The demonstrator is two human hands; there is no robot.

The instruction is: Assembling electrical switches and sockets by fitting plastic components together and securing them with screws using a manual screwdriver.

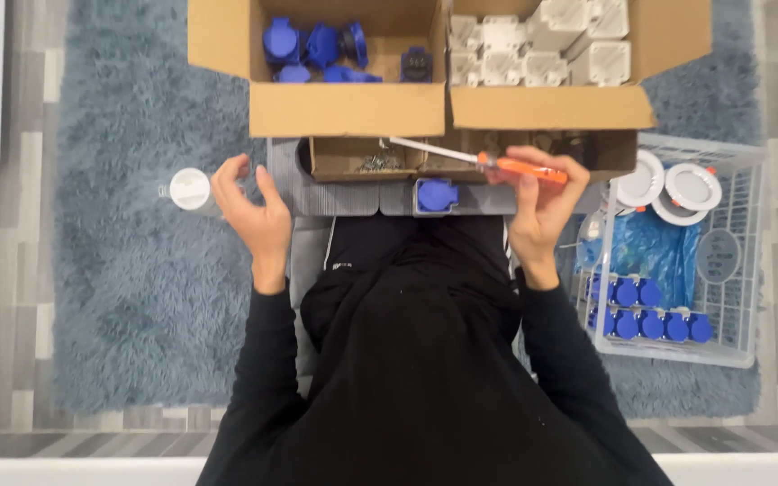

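Head view, listed by size: blue-grey shag rug [137, 297]; cardboard box [353, 108] of blue sockets; white wire basket [749, 261]; right hand [540, 209] gripping orange-handled screwdriver [483, 160]; left hand [249, 211] open, empty; single blue socket [436, 194] between the hands on grey board [335, 196].

Bright, even indoor light; soft shadows, mild softness throughout.

Boxes [344, 108], basket [740, 261] on rug [137, 270]
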